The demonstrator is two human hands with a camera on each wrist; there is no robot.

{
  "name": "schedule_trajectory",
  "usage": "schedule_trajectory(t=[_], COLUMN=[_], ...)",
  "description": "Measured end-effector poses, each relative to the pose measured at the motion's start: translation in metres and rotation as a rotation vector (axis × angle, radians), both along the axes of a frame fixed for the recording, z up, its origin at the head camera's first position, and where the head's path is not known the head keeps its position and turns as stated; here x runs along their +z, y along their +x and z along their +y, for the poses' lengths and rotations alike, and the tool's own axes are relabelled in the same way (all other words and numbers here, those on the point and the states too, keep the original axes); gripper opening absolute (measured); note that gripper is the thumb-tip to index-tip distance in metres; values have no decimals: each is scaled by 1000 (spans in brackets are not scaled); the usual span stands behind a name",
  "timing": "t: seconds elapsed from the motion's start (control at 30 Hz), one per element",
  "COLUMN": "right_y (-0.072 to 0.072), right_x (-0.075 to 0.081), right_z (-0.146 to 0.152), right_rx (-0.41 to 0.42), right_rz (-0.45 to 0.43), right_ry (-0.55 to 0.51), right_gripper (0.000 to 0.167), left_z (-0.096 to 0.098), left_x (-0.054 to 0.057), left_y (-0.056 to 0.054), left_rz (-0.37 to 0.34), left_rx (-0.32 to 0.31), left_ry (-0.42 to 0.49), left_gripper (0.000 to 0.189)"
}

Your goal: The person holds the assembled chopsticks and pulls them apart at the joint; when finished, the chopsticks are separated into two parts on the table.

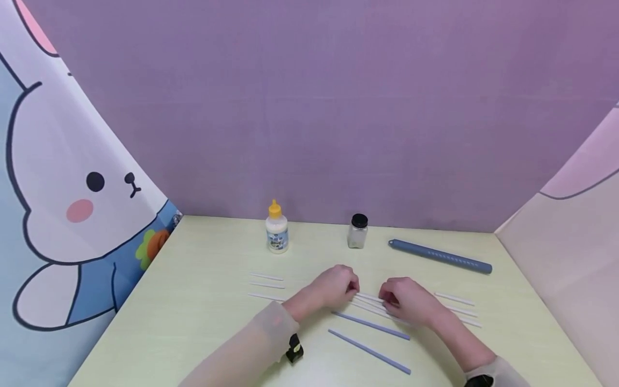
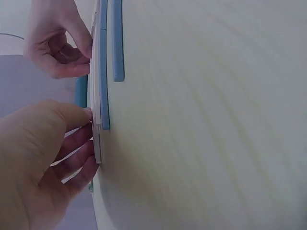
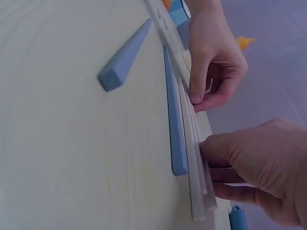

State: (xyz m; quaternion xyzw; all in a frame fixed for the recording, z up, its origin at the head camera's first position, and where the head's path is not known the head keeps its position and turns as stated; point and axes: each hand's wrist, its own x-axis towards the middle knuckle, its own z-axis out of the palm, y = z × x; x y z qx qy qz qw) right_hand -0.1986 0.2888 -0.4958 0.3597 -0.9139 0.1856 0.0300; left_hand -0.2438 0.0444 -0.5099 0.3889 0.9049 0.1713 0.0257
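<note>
Several long thin white sticks [image 1: 372,308] lie side by side between the two hands. My left hand [image 1: 336,285] pinches the left end of the farthest white stick [image 2: 96,148] between thumb and fingers. Toward its other end, my right hand [image 1: 411,301] has its thumb on the near side and fingers behind, pinching the same stick [image 3: 209,184]. Right beside the white row, on the near side, lies a blue stick [image 1: 371,325]. A second blue stick [image 1: 369,352] rests closer to me, apart from the others.
Short white sticks [image 1: 267,285] lie left of the hands, and more short white sticks [image 1: 462,310] lie to the right, partly behind the right forearm. Farther back stand a glue bottle [image 1: 277,236] with a yellow cap and a black-lidded jar [image 1: 357,236]. A dark blue rod [image 1: 440,256] lies back right.
</note>
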Motion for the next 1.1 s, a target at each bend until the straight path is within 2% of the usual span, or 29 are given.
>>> schedule_trajectory(t=[0.13,0.23,0.4,0.47,0.53,0.7,0.93,1.1], right_y=[0,-1,-1,0,1,3,6,7], right_x=[0,5,17,23,28,38,46,43], right_z=[-6,-11,-22,-26,-30,-37,-44,-49], right_rx=[-6,2,36,53,66,82,114,126], right_rz=[74,94,65,24,-20,-86,-52,-19], right_ry=[7,-15,-86,-100,-94,-42,-30,-16], right_gripper=[15,16,23,26,28,26,28,27], left_z=[-1,-1,-3,-5,-8,-20,-36,-46], left_x=[2,6,15,19,22,28,38,40], left_y=[1,4,10,11,13,14,14,22], left_rz=[13,43,74,70,57,43,84,94], left_rx=[-11,-30,-47,-38,-35,-86,-127,-112], left_ry=[9,7,0,-8,-15,-36,-96,-120], left_gripper=[4,4,8,14,22,38,42,42])
